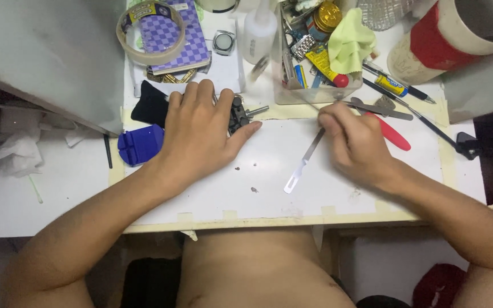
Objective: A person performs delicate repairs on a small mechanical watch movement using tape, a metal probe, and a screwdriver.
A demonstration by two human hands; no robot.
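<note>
Right hand [356,141] pinches a thin, stiff, light metal strip [303,162] at its far end; left hand [201,134] lies flat over a small dark holder [238,114] on the tabletop [292,194].

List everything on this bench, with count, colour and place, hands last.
work mat: 1, white with taped edges, centre
metal tweezers: 1, silver, centre of the mat
black metal tool: 1, black, under the left hand's fingers
blue plastic tool: 1, blue, left of the mat
tape roll: 1, tan, top left on a purple checked box
squeeze bottle: 1, white, top centre
clear bin: 1, transparent, holding small tools and a yellow-green cloth
red-handled tool: 1, red, right of the right hand
cup: 1, red and cream, top right
left hand: flat over the black tool
right hand: grip on the tweezers' upper end
</note>
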